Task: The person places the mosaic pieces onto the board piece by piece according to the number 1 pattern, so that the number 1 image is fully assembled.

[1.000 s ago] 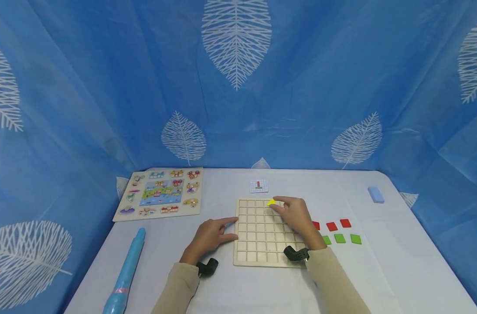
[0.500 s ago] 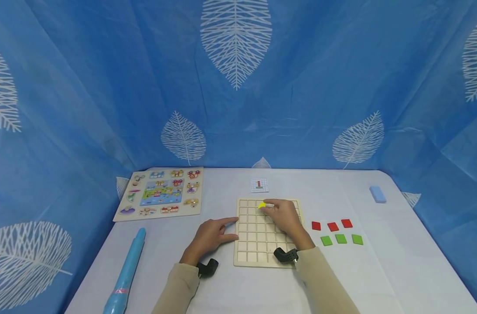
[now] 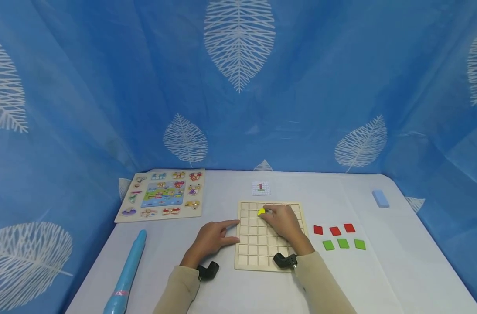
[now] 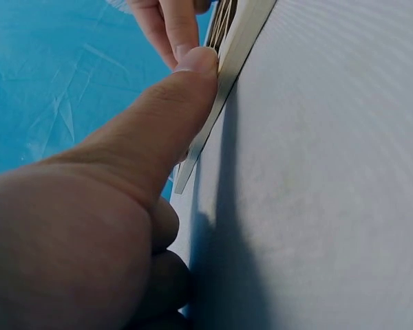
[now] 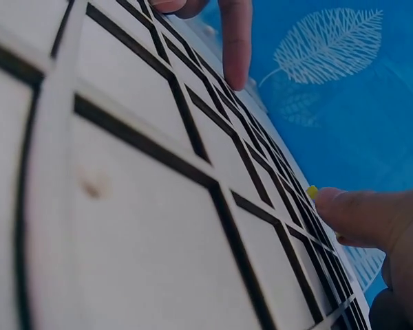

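Observation:
A square wooden grid board [image 3: 252,250] lies on the white table. My left hand [image 3: 209,239] is at its left edge, thumb and index finger spread apart and touching the rim; the left wrist view shows the thumb [image 4: 158,113] against the board's side. Between thumb and fingertips my right hand [image 3: 283,223] pinches a small yellow tile [image 3: 261,212] over the back-left part of the grid. Only a sliver of that tile [image 5: 312,192] shows in the right wrist view, beside the thumb. Whether the tile touches the board, I cannot tell.
Right of the board lie red tiles [image 3: 318,230] and green tiles [image 3: 343,243]. Behind it is a small pattern card [image 3: 260,188]. A picture puzzle board [image 3: 197,198] sits back left, a blue wand-like object [image 3: 126,270] front left, a light-blue block [image 3: 380,199] far right.
My right hand has carried the yellow tile leftward, then slightly nearer, across the back of the grid. The left hand keeps its place at the board's edge.

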A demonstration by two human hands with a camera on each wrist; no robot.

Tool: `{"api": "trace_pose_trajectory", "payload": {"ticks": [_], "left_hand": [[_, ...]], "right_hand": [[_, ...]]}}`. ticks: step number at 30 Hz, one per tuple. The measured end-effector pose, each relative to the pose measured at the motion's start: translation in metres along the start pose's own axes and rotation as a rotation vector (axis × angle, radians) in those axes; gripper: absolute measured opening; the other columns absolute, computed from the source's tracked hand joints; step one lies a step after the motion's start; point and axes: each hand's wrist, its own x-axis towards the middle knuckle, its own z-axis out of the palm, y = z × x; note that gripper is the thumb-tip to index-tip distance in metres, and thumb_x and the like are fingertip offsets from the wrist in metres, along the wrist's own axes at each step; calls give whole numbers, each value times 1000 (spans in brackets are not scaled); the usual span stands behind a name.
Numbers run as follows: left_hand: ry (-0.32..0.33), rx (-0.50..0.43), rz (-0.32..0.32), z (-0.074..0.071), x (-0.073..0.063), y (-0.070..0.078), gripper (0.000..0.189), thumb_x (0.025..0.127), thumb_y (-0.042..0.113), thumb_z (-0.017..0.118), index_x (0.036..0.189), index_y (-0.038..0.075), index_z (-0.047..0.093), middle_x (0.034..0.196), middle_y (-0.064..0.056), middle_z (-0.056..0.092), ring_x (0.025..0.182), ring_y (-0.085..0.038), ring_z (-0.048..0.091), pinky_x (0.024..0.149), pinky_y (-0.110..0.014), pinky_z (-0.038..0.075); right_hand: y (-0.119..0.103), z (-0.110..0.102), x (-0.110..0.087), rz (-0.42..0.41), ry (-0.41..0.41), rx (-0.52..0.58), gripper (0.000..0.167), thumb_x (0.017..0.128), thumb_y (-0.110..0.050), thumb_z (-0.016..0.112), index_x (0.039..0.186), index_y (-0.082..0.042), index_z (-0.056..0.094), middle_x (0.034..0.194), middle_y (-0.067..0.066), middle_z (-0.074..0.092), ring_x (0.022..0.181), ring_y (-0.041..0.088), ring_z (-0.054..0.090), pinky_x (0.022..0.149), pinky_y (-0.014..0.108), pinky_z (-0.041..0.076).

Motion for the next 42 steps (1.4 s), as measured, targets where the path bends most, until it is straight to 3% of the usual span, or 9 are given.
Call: {"api": "trace_pose_trajectory", "payload": {"ticks": [4,7,11,19,22,28,32,37,42], "left_hand": [[-10,-17,5,2,-1,2,58,86,48,79,138,25,67,59,11,39,53,-5,32,52,-25,27],[-20,-10,1,2,-1,3,59,86,49,79,139,26,66,59,11,39,53,-5,32,52,-25,27],[-27,5,-5,2,-1,4,59,86,49,79,139,26,66,59,11,38,53,-6,32,52,-25,27],[-39,-2,-11,4,2,5,59,86,49,80,139,27,66,59,10,37,54,-7,32,54,-25,27],[-40,-5,-17,4,2,5,59,85,48,80,139,27,66,59,10,37,53,-7,32,54,-26,27],[-36,-3,-18,3,1,5,59,86,49,80,139,27,66,58,10,37,53,-7,32,54,-26,27],[-24,11,-12,2,1,2,59,86,51,79,139,28,66,58,11,38,52,-5,32,52,-25,27],[4,13,4,-1,1,-2,59,86,51,79,138,28,66,58,12,39,51,-4,31,51,-25,28],[6,-5,16,1,1,-1,59,86,51,78,138,26,66,57,12,38,52,-5,31,51,-25,28]], "right_hand": [[0,0,-4,6,14,-46,35,90,-37,79,115,-13,79,98,4,76,95,26,70,85,48,53],[0,0,-7,10,7,-71,35,91,-37,78,116,-13,79,100,6,76,99,30,70,86,49,52],[1,1,-9,7,8,-72,35,91,-37,77,116,-12,79,94,5,76,92,27,69,83,49,53],[1,-2,-12,37,15,-81,36,91,-37,78,117,-13,78,108,7,76,104,31,68,86,51,52],[1,-2,-11,41,-1,-84,37,92,-38,77,119,-12,77,93,6,76,94,27,68,82,49,52],[1,-2,-9,40,-13,-95,37,93,-39,76,120,-13,77,79,3,73,83,20,62,79,46,51],[0,-2,-8,-6,-9,-90,35,93,-36,76,118,-11,78,86,6,75,89,26,69,80,48,53],[-2,0,-3,-47,-1,-90,34,92,-34,77,117,-11,78,111,8,75,106,33,70,88,51,53],[0,-1,-4,-30,-13,-98,35,92,-35,77,118,-11,78,111,6,76,106,31,69,89,50,52]]}}
